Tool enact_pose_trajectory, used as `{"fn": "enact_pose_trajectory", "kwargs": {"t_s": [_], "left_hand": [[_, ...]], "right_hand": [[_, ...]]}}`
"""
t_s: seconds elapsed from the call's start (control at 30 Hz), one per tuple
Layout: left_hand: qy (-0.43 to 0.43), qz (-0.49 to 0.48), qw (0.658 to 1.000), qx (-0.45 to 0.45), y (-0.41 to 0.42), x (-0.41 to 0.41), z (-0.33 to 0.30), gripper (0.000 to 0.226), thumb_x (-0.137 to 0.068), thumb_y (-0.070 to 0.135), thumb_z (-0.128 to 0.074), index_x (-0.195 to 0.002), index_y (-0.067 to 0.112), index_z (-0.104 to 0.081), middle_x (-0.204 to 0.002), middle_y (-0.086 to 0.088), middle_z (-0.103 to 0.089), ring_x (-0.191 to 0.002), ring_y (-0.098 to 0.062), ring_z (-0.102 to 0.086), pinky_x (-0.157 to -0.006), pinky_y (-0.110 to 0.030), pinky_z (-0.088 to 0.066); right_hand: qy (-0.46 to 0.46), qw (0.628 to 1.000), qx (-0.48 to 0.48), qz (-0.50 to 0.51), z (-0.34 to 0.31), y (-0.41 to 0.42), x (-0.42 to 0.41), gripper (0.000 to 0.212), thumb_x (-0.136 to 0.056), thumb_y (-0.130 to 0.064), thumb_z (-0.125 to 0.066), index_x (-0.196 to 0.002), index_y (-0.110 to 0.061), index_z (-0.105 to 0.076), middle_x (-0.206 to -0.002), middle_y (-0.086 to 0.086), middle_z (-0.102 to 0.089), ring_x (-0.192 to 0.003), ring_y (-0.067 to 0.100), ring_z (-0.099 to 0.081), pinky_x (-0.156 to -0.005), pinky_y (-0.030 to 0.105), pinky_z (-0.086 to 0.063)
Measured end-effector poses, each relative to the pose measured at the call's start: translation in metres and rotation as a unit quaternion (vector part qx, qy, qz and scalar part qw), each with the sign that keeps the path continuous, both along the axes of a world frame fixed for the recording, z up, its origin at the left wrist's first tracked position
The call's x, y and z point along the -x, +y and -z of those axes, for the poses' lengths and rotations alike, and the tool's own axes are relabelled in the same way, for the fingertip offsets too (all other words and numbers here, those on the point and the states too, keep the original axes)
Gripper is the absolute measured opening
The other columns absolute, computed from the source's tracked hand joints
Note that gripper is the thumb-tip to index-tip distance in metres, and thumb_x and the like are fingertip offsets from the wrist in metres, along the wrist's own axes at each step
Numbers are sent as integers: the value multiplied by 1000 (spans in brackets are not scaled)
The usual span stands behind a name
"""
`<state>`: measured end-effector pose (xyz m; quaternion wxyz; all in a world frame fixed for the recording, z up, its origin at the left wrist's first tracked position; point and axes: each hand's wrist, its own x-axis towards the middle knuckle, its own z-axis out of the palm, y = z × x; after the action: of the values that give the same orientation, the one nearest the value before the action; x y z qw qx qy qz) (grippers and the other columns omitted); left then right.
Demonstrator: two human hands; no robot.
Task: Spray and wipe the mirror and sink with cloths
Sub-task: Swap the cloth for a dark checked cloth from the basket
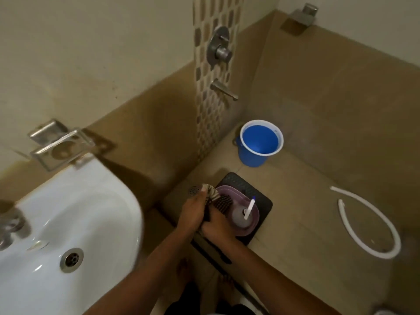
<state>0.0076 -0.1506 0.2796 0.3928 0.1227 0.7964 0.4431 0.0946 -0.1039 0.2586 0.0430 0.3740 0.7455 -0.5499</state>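
The white sink [68, 214] fills the lower left, with its drain [71, 260] and a metal tap [11, 226] at the left edge. To its right, my left hand [193, 214] and my right hand [219, 226] are both closed on a striped, checked cloth [216, 197], held together above a purple basin [247, 226]. A spray bottle [246, 212] with a white nozzle stands in that basin. The mirror is out of view.
The purple basin rests on a black stool [261, 201]. A blue bucket [260, 144] stands under the wall tap [223, 89]. A white hose [372, 223] curls on the tan floor at right. A metal soap holder [61, 144] is fixed above the sink.
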Motion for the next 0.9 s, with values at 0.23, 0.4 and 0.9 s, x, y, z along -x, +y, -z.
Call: {"fn": "enact_pose_trajectory", "kwargs": {"t_s": [0.23,0.4,0.9], "left_hand": [[-315,34,948,-39,9,25,33,82,-90,77,-14,-117,25,-72,-116,-1,-68,-112,-16,-59,-107,-41,-40],[-264,35,964,20,29,26,57,59,-99,58,-35,-94,12,-72,-98,-3,-73,-95,-17,-66,-85,-35,-52],[65,267,944,181,111,20,219,17,-90,6,-54,-100,-6,-61,-101,-26,-66,-88,-31,-60,-71,-35,-45]], "right_hand": [[5,956,66,284,28,19,1,32,-88,-16,-69,-120,-17,-64,-108,0,-71,-100,18,-67,-81,29,-55],[-54,934,24,353,48,33,-16,31,-90,-9,-65,-121,-13,-64,-104,-1,-68,-101,22,-65,-72,20,-52],[-79,918,-4,389,112,58,-34,30,-88,-21,-71,-116,-12,-67,-109,5,-72,-100,21,-67,-86,34,-57]]}}
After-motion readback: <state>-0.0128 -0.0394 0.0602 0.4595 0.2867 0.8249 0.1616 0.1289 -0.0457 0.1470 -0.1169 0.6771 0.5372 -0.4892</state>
